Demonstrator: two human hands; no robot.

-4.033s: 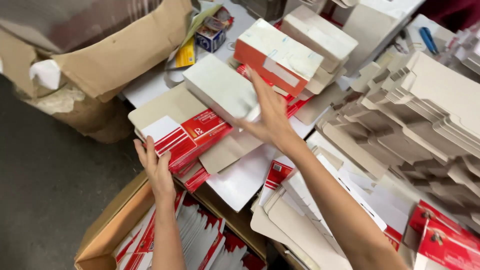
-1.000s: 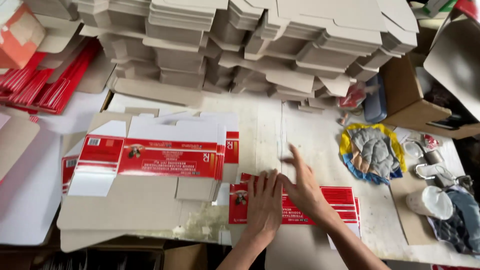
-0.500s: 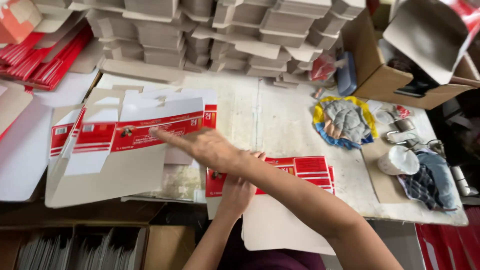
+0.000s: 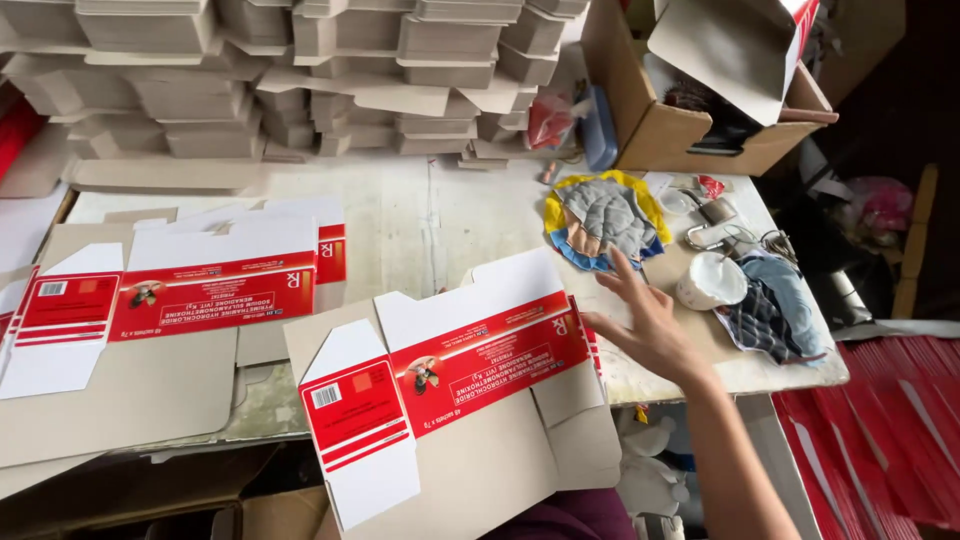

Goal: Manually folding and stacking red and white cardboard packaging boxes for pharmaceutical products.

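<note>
Worktable (image 4: pixel 470 215) holds two flat cartons (image 4: pixel 450 400); one right hand (image 4: pixel 650 325) open.

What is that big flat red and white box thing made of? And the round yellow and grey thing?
The flat carton blank looks like thin cardboard: glossy red and white print on one side, dull grey-brown flaps, sharp creases. The right hand is at its edge. The round pad seems to be cloth, soft and stitched into quilted puffs.
</note>
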